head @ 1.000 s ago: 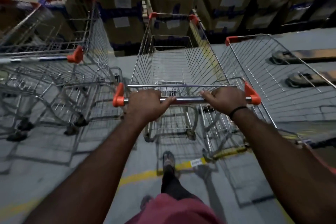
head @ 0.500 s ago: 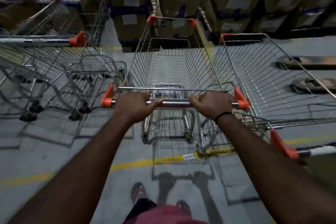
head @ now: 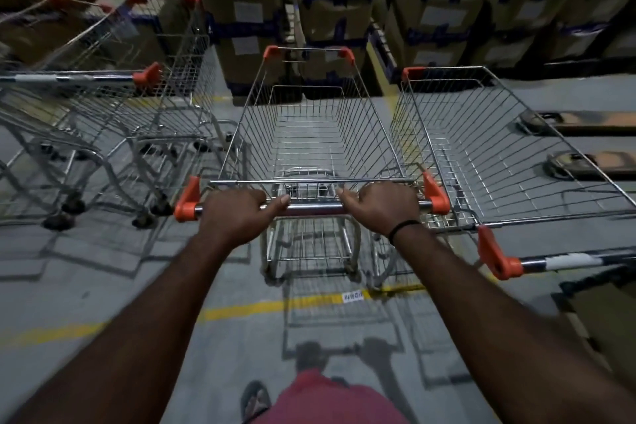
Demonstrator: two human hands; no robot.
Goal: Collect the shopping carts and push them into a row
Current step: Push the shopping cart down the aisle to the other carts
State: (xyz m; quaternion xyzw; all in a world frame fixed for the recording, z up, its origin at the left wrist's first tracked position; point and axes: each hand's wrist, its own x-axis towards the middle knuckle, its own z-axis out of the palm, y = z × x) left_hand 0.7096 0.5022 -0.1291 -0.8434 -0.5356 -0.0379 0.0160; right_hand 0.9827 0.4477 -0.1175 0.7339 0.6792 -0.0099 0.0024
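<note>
A wire shopping cart (head: 309, 120) with orange corner caps stands straight ahead of me. My left hand (head: 237, 213) and my right hand (head: 385, 205) both grip its steel handle bar (head: 309, 208), one at each side of the middle. Close on the right stands another cart (head: 499, 148), its basket side almost touching mine and its handle (head: 550, 260) nearer to me. On the left, a gap away, are nested carts (head: 113, 107) with their handle (head: 69, 77) at the far left.
Stacked cardboard boxes (head: 330, 10) with blue tape fill the wall just beyond the carts' noses. Two pallet-jack forks (head: 585, 124) lie on the floor at the right. A yellow floor line (head: 241, 310) runs across under the cart's rear wheels.
The held cart has rolled forward toward the boxes, alongside the right cart. More of the right cart's handle and the left carts has come into view. Both hands kept their grip.
</note>
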